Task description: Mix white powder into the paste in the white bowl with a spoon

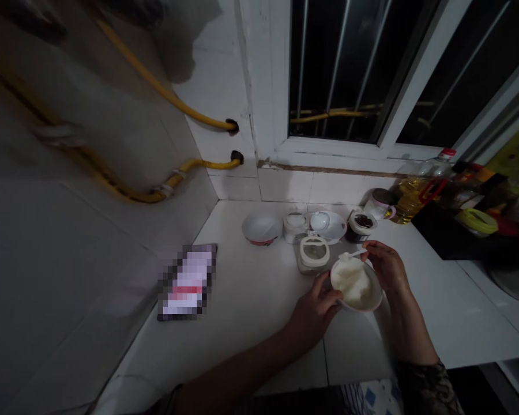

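Note:
My left hand grips the rim of a white bowl from the near left side, and the bowl is tilted a little toward me. The bowl holds a thick, white, soft food. My right hand pinches the handle of a white spoon, and the spoon's head rests at the far edge of the food. Just beyond the bowl stands a small square container with a clear lid and a white frame.
Further back on the white tiled counter are a white bowl, a white tub, a plate and a dark-filled jar. A cooking oil bottle stands at the back right. A pixelated phone lies on the left, below yellow gas pipes.

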Tool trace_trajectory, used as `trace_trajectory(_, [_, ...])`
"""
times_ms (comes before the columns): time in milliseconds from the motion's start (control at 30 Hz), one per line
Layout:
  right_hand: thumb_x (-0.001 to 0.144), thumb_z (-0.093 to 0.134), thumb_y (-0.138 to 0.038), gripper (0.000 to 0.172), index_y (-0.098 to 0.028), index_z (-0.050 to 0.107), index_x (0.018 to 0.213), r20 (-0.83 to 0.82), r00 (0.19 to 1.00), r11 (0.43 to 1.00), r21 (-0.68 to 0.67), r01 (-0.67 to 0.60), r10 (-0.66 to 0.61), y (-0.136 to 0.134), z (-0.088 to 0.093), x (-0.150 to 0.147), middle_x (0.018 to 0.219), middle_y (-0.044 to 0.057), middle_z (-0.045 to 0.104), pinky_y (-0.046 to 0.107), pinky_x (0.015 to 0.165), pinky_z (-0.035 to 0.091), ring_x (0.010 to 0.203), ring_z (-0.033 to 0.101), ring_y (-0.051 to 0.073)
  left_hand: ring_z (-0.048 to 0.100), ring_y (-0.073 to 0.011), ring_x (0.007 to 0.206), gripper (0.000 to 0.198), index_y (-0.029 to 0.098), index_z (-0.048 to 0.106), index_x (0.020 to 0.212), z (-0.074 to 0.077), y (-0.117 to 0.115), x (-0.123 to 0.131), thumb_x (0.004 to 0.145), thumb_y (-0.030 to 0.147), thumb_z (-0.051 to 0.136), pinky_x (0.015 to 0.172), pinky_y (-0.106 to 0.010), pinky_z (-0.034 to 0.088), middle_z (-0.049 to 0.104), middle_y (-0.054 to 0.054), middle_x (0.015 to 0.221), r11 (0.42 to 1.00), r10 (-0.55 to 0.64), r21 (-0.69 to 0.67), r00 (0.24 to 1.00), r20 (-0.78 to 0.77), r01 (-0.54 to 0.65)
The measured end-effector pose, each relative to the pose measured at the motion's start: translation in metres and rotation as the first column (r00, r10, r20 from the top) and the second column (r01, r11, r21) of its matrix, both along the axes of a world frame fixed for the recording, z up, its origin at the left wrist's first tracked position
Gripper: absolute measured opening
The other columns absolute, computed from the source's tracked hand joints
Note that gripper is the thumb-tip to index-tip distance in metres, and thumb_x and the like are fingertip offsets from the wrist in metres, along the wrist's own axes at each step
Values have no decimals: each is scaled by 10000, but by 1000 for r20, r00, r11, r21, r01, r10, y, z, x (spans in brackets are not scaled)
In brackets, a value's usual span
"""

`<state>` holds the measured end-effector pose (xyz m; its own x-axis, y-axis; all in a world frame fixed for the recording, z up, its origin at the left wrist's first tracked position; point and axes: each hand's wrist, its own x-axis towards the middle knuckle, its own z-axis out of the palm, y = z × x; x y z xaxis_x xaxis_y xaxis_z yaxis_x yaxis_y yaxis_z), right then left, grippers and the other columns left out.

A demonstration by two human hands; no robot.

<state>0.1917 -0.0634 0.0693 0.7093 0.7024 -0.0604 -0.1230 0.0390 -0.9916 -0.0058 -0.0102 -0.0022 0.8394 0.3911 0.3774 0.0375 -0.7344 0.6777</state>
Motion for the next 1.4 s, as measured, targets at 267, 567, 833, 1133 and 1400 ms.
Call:
trace_trajectory(267, [815,540,-351,161,-205,608,824,487,873,1000,2,-7,5,14,8,-30,644,-2,624,301,703,410,659,558,174,632,-180,944,197,220,583,1018,-3,-1,2,845,126,570,858,-357,536,364,-99,1388,1000,4,3,1000,-9,-4])
trace_trajectory(567, [879,433,-182,205,-228,633,883,933,315,964,-97,-249,176,10,9,-41,826,49,662,406,902,370,845,570,216,634,-184,955,210,217,585,1018,3,0,2,834,116,582,872,-373,530,356,-92,1393,1000,4,-27,999,-53,-5])
trace_trajectory(833, [839,523,-323,157,-226,631,780,649,760,999,-24,-23,33,-13,8,-11,641,-1,569,304,670,402,635,525,177,623,-181,965,224,223,595,1011,2,0,1,824,100,599,877,-358,527,346,-79,1403,1000,7,-28,997,-79,-9])
trace_trajectory(1133, [784,474,-192,176,-218,642,737,760,525,921,-357,-156,384,-10,-1,-9,722,33,638,332,760,394,825,525,223,626,-180,955,213,200,593,1002,10,0,0,821,87,594,877,-359,526,340,-107,1398,999,-5,-38,993,-115,1])
trace_trajectory(1400, [704,529,-261,118,-196,618,662,415,871,946,-288,-147,262,-7,-6,-4,492,-31,530,257,525,317,503,449,138,629,-194,941,186,199,600,998,3,0,1,836,112,577,850,-372,537,365,-112,1376,1000,-1,-13,997,-74,0])
